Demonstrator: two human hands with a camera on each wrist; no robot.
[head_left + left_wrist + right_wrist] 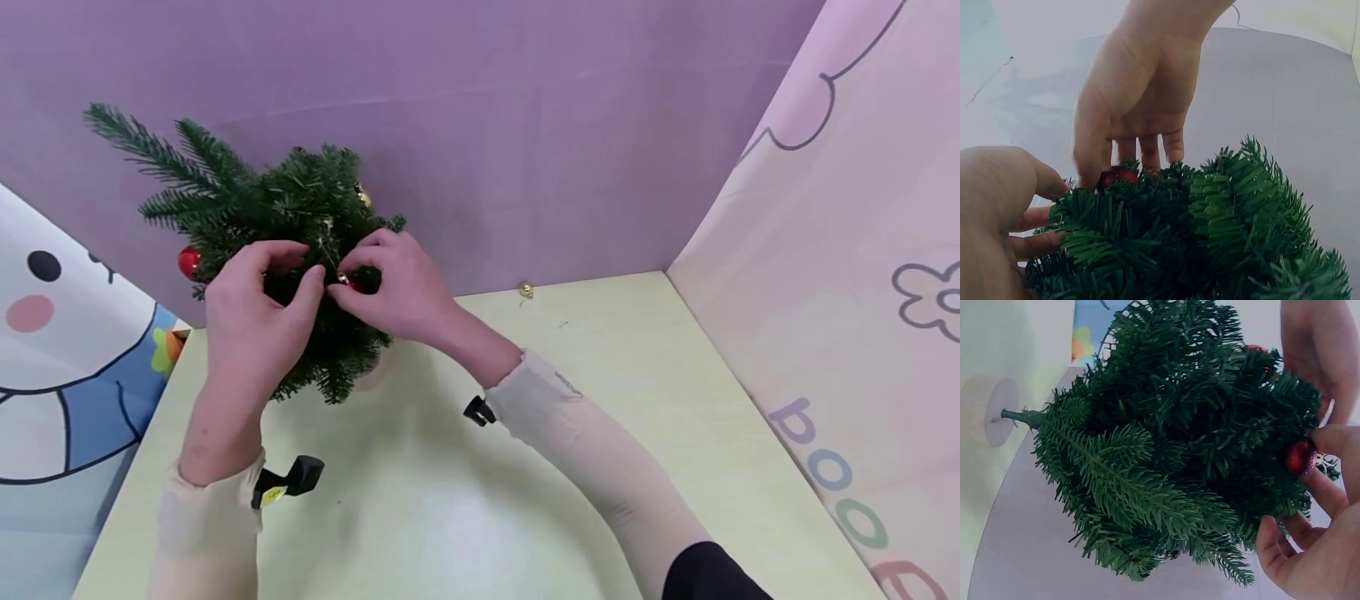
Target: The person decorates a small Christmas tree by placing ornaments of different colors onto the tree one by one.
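A small green Christmas tree (300,187) stands at the table's back left, its round pale base (1002,412) showing in the right wrist view. At the top of the tree my right hand (401,283) pinches a shiny red bauble (1300,456) by its metal cap, between thumb and index finger. The bauble lies against the needles. My left hand (255,308) is at the tree's left side with fingers bent among the branches; thumb and index fingertips are apart. Needles partly hide its other fingers.
Another red bauble (189,261) hangs on the left side of the tree, and a gold bauble (363,196) at its back right. One more gold bauble (527,289) lies on the table (600,350) by the purple back wall (562,150). Printed cloth panels flank both sides.
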